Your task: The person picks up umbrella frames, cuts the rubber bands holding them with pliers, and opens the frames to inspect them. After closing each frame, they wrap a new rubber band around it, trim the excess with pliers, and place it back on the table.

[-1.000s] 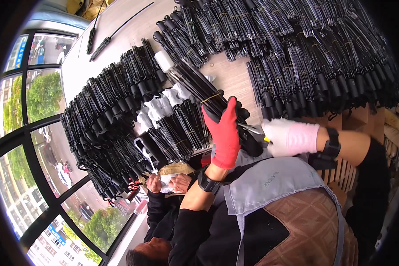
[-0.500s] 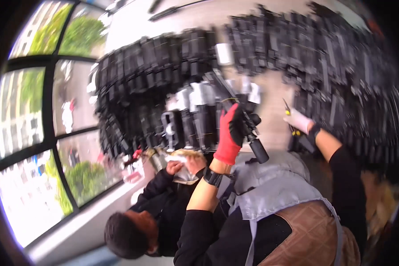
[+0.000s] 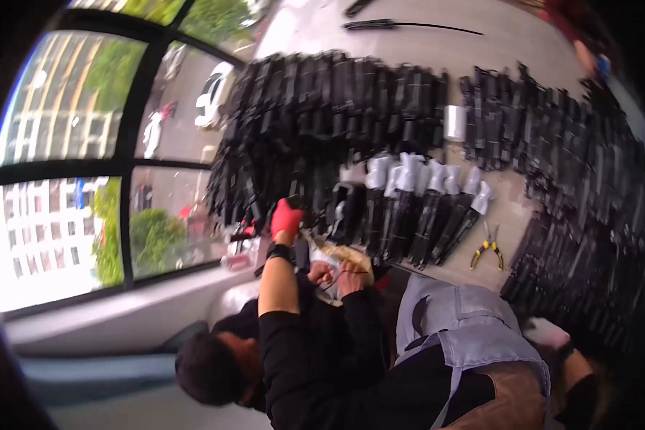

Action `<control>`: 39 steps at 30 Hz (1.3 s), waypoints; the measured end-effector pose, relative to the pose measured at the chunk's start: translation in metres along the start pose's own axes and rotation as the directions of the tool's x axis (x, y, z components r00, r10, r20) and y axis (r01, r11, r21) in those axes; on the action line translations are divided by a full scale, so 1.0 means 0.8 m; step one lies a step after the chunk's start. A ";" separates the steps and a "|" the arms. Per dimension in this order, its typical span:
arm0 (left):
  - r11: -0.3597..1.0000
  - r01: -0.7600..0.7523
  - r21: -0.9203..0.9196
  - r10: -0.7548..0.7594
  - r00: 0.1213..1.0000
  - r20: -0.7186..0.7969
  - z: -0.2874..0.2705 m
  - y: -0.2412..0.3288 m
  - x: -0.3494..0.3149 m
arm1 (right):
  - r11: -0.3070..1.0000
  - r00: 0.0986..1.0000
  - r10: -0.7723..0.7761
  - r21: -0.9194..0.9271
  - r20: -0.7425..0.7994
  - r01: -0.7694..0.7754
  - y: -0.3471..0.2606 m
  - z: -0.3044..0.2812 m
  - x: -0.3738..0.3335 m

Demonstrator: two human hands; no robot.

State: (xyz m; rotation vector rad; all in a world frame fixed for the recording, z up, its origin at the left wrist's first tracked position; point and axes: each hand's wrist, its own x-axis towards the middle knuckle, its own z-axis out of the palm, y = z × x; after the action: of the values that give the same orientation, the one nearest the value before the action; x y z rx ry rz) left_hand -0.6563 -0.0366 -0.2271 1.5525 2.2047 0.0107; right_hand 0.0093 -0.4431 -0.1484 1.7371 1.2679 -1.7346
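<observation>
My left hand [image 3: 287, 218], in a red glove, reaches over the near left edge of a dense pile of slim black folded parts [image 3: 322, 100]. Its fingers are hidden from view. Low on the right, beside the grey apron [image 3: 466, 304], my right hand [image 3: 547, 333] wears a white glove; its fingers look loose and nothing shows in them. Pliers [image 3: 487, 251] with yellow and black handles lie spread on the table. To their left is a row of long black parts [image 3: 423, 222] with white wrapping [image 3: 408, 172] on their far ends.
Another big pile of black parts [image 3: 573, 236] covers the table's right side. A white cylinder [image 3: 455, 123] stands between the piles. A thin black rod [image 3: 430, 27] lies at the far side. Close on my left sits a co-worker [image 3: 215, 365], hands [image 3: 350, 278] over a bag, near windows [image 3: 129, 165].
My left hand has let go of a black part with a cylindrical end and moved left to the pile. My right hand has put the pliers down and drawn back. The view has shifted.
</observation>
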 end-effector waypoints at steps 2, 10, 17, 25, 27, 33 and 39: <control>0.986 -0.165 0.006 0.162 0.964 -0.211 -0.012 -0.047 0.020 | 0.984 0.984 0.172 -0.059 0.049 -0.169 0.028 0.017 -0.071; 0.988 0.019 0.154 0.077 0.802 -0.592 0.017 0.084 0.017 | 0.965 0.965 0.145 -0.186 -0.220 -0.187 -0.026 -0.083 -0.149; 0.572 -0.596 -0.564 0.494 0.799 -0.343 0.120 0.278 -0.235 | 0.930 0.006 0.071 0.064 -0.997 -0.361 0.011 -0.269 0.047; 0.544 -0.583 -0.604 0.703 0.710 -0.052 0.165 0.377 -0.341 | 0.950 0.102 0.162 0.183 -0.982 0.251 0.116 -0.308 0.041; 0.474 -0.841 -0.262 0.842 0.520 -0.147 0.151 0.411 -0.345 | 0.342 0.700 0.122 0.692 -0.704 0.636 0.081 -0.313 -0.048; -0.292 -0.945 0.149 0.899 -0.324 -0.296 0.059 0.618 -0.438 | 0.613 0.826 -0.109 0.617 -0.553 0.494 -0.037 -0.221 -0.213; 0.215 -0.354 -0.910 0.969 0.197 0.152 0.064 0.628 -0.452 | 0.375 0.319 -0.137 0.249 -0.938 0.893 -0.058 -0.192 -0.206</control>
State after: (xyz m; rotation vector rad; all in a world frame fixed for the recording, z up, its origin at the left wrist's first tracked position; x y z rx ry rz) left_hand -0.0908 -0.1876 -0.0199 1.5402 0.3778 0.4408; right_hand 0.0910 -0.3517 0.0456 3.2360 1.9257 -2.1347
